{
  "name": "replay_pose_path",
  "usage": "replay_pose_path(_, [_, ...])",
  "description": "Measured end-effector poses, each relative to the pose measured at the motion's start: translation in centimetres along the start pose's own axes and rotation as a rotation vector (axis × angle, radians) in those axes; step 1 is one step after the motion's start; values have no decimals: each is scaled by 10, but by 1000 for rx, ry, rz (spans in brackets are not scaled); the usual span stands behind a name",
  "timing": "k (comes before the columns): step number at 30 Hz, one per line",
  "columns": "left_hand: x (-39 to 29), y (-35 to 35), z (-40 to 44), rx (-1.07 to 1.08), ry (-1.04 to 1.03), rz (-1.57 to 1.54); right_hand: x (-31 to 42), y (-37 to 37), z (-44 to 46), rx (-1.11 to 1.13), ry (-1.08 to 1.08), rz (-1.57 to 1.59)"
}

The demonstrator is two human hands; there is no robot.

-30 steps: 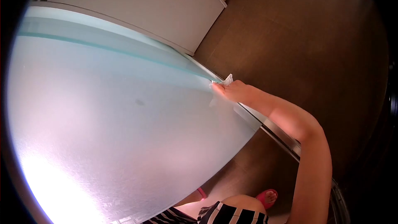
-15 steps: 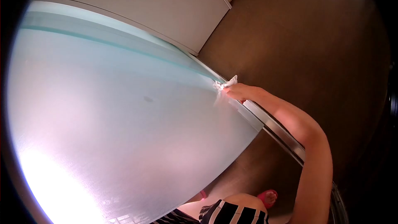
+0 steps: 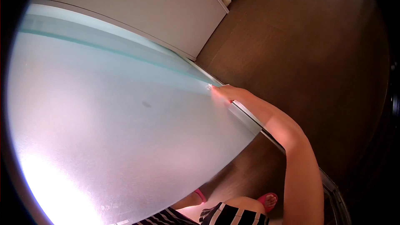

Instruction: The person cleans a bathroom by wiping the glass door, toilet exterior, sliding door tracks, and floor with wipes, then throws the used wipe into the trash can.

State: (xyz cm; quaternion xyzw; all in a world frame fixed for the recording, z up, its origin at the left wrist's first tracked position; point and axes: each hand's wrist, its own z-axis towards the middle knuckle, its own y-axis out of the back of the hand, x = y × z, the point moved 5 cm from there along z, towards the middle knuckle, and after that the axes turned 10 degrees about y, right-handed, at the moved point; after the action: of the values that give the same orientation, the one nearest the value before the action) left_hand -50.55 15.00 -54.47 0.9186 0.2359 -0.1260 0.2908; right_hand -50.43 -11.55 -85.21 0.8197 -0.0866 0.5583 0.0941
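Note:
My right hand (image 3: pixel 227 93) reaches in from the lower right, closed at the edge of a large frosted glass panel (image 3: pixel 137 141). A small bit of crumpled white tissue (image 3: pixel 209 86) shows at its fingertips, beside the panel's greenish inner line; most of the tissue is covered by the hand. Fingers behind or against the glass look blurred. A metal rail (image 3: pixel 271 140) runs along the panel's edge, under my forearm. My left hand is out of view.
Beyond the panel stands a pale grey cabinet side (image 3: pixel 137 12). Brown wooden floor (image 3: pixel 300 54) spreads to the right. Below are a striped garment (image 3: pixel 233 214) and a foot in a pink slipper (image 3: pixel 268 201). A dark smudge (image 3: pixel 146 104) marks the glass.
My right hand has moved slightly left along the panel's edge with the tissue, less of which now shows. The forearm has shifted left too, and the view has tilted a little.

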Motion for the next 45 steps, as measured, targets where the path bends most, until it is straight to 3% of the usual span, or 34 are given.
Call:
replay_pose_path(1, [-1,-2,1,30,30,-217,0,-1,2,-6,24,8])
replay_pose_path(2, [-3,-1,1,36,24,-219,-2,-1,0,-18,44,14])
replay_pose_path(4, [-21,17,0,68,-62,133,-15,1,13,-69,155,-105])
replay_pose_path(6, [-14,15,-2,34,-71,120,-5,2,2,-98,281,-220])
replay_pose_path(8, [-15,14,-6,12,-56,188,37,14,-67,-275,414,-601])
replay_pose_path(9, [-13,13,-7,16,-62,186,22,11,-52,-374,573,-686])
replay_pose_path(12, [-10,15,-10,-11,-70,243,32,6,-51,-214,449,-606])
replay_pose_path(17, [-18,25,-15,-18,80,317,24,7,-29,-250,496,-612])
replay_pose_path(19, [-17,24,-15,-22,35,284,29,7,-31,-254,509,-620])
replay_pose_path(21, [-11,25,-15,-26,-5,257,35,4,-31,-220,482,-924])
replay_pose_path(24, [-2,17,-12,56,33,105,61,4,-71,-174,406,-1108])
replay_pose_path(33, [2,15,-5,59,0,-32,29,-4,-6,-149,151,-1151])
replay_pose_path(36, [-6,21,-4,28,12,38,24,-4,5,-74,83,-1183])
replay_pose_path(38, [-19,27,-1,-38,-51,252,23,-4,6,-71,68,-1170])
replay_pose_path(42, [-31,36,0,-104,-66,175,29,1,8,-46,19,-1101])
replay_pose_path(45, [-37,42,0,-151,-100,309,26,2,13,-87,122,-1023])
